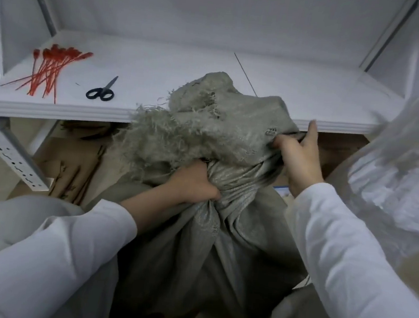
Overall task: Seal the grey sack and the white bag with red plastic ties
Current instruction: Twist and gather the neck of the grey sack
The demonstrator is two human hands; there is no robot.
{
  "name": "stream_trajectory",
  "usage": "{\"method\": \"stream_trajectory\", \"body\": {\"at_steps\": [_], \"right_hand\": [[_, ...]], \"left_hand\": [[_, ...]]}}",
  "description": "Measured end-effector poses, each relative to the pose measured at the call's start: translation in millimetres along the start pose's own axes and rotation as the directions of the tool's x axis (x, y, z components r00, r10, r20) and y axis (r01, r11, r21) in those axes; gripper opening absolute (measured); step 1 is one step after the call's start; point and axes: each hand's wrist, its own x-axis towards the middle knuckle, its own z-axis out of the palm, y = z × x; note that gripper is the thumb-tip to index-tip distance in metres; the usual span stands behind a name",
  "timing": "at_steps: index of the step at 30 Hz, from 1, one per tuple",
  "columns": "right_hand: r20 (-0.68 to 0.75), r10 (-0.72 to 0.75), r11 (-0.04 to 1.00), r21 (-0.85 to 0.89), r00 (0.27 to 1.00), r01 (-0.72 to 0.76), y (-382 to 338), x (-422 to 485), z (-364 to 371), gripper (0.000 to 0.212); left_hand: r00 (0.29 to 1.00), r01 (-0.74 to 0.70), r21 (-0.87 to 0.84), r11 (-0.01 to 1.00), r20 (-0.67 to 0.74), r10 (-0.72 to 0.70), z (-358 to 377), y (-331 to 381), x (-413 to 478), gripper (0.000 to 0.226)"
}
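Red ties (pixel 50 68) and scissors (pixel 101 91) lie on the shelf (pixel 186 63) beyond the left hand (pixel 193 185) — which clutches the gathered neck of the grey sack (pixel 230 135); the right hand (pixel 301 159) pinches a fold near its frayed mouth.

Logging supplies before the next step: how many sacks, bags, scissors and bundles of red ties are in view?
grey sack: 1
white bag: 1
black scissors: 1
bundle of red ties: 1 (single ties overlap too much to count)
Total: 4
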Motion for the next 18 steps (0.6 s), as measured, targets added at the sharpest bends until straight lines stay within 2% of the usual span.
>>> {"method": "stream_trajectory", "body": {"at_steps": [2,4,5,7,8,9,10,11,12,13,14,15,16,18], "right_hand": [[0.155,-0.212,0.952,-0.191,0.965,0.24,2,-3,3,0.103],[0.323,-0.259,0.791,-0.47,0.91,0.392,7,-8,5,0.097],[0.359,-0.231,0.693,-0.591,0.904,0.412,9,-12,7,0.084],[0.35,-0.285,0.56,-0.695,0.892,0.451,14,-14,12,0.04],[0.282,-0.331,0.595,-0.679,0.901,0.431,16,-9,12,0.028],[0.125,-0.34,0.69,-0.64,0.932,0.337,16,-2,9,0.034],[-0.053,-0.31,0.813,-0.531,0.949,0.236,15,8,2,0.038],[-0.208,-0.249,0.927,-0.334,0.946,0.17,10,14,-8,0.034],[-0.307,-0.103,0.995,-0.047,0.946,0.093,6,18,-18,0.024],[-0.297,0.046,0.985,0.174,0.954,0.007,6,20,-30,0.01],[-0.249,0.142,0.956,0.285,0.958,-0.068,8,22,-40,0.012],[-0.233,0.179,0.949,0.297,0.956,-0.105,6,21,-43,0.023],[-0.242,0.258,0.898,0.417,0.935,-0.14,6,22,-48,0.037],[-0.15,0.321,0.871,0.435,0.935,-0.229,10,23,-48,0.049]], "left_hand": [[1.0,-0.013,0.005,1.0,-0.018,0.013,-1,-1,1,0.064],[0.999,-0.037,0.021,0.999,-0.021,0.038,0,0,-1,0.065],[0.999,-0.041,0.035,0.999,-0.008,0.042,2,-2,0,0.07],[0.998,-0.058,0.064,0.996,0.033,0.056,3,-2,-4,0.079],[0.996,-0.079,0.058,0.995,0.046,0.076,4,-4,-3,0.077],[0.995,-0.09,0.057,0.994,0.05,0.087,3,-5,-3,0.072],[0.995,-0.096,0.057,0.994,0.038,0.094,1,-5,-4,0.067],[0.996,-0.088,0.054,0.995,0.029,0.087,-2,-6,-2,0.062],[0.996,-0.09,0.048,0.995,0.024,0.089,-3,-8,-1,0.057],[0.996,-0.091,0.049,0.995,0.023,0.09,-5,-7,-1,0.051],[0.996,-0.094,0.059,0.994,0.019,0.093,-6,-8,-1,0.044],[0.996,-0.091,0.065,0.994,0.013,0.09,-6,-9,0,0.04],[0.996,-0.09,0.063,0.994,0.005,0.089,-7,-9,0,0.041],[0.998,-0.063,0.012,0.998,-0.009,0.063,-7,-10,0,0.052]]}}
